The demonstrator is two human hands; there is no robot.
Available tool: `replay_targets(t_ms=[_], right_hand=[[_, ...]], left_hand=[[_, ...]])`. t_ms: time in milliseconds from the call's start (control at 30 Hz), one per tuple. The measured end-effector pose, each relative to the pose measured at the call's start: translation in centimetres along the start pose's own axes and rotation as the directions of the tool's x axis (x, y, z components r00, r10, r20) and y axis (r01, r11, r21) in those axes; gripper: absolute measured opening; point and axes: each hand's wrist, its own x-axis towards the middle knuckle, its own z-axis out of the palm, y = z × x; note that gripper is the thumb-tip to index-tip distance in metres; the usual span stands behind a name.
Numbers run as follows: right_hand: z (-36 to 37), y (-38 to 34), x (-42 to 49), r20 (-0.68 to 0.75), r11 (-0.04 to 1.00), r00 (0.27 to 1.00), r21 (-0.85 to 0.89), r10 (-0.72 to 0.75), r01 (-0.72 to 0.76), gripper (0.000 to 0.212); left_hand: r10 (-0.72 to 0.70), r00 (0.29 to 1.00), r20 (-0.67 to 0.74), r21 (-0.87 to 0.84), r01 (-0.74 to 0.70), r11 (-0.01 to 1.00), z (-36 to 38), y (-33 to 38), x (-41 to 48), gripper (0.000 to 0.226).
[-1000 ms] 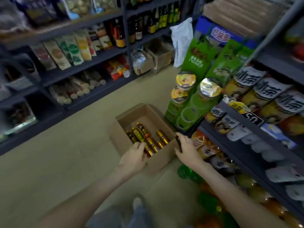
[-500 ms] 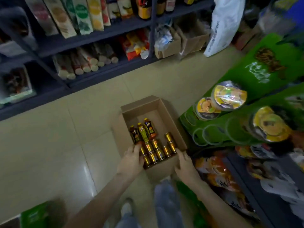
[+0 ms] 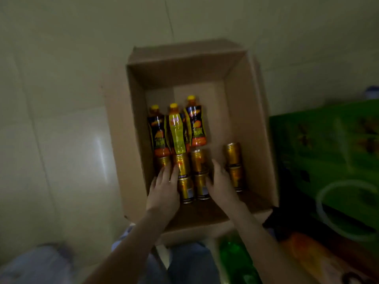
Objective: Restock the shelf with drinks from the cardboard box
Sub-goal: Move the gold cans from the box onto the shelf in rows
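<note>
Three bottles (image 3: 177,128), gold cans (image 3: 200,162) at their 6 o'clock, cardboard box (image 3: 246,119), left hand (image 3: 164,189) and right hand (image 3: 221,181) on cans, fingers (image 3: 167,171) straight, gripping nothing.

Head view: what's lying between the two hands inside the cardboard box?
Four gold cans, lying on their sides in two columns, fill the gap between the left hand and the right hand in the head view.

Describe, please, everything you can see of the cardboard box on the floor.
The cardboard box is brown, open at the top, flaps folded outward, standing on the pale tiled floor beside a green display. Three bottles lie in its middle, gold cans lie nearer; the far end is bare. The left hand rests on cans; the right hand reaches in between them.
</note>
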Motion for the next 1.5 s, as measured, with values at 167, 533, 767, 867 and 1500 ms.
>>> replay_targets(t_ms=[167, 533, 767, 867, 1500], right_hand=[[5.6, 1.3, 8.3, -0.035, 0.999, 0.999, -0.023, 0.025, -0.026, 0.079], [7.2, 1.8, 7.6, -0.171, 0.99, 0.98, 0.081, -0.103, 0.118, 0.081], [3.8, 0.1, 4.7, -0.026, 0.873, 0.993, 0.474, -0.115, 0.114, 0.084], [1.5, 0.5, 5.1, 0.126, 0.839, 0.983, 0.542, -0.135, 0.045, 0.071], [1.3, 6.5, 11.7, -0.35, 0.926, 0.871, -0.028, 0.345, -0.378, 0.081]], left_hand=[[0.025, 0.999, 0.029, 0.129, -0.029, 0.991, 6.5, -1.3, 6.6, 0.092], [0.197, 0.98, -0.04, -0.2, -0.201, 0.959, 8.3, -0.8, 8.8, 0.107], [0.222, 0.967, -0.122, -0.553, -0.252, 0.794, 6.4, 0.8, 7.9, 0.11], [0.119, 0.985, -0.127, -0.644, -0.173, 0.745, 6.1, 1.1, 8.9, 0.101], [0.069, 0.995, 0.069, -0.943, 0.043, 0.33, 5.8, 1.4, 10.7, 0.099]])
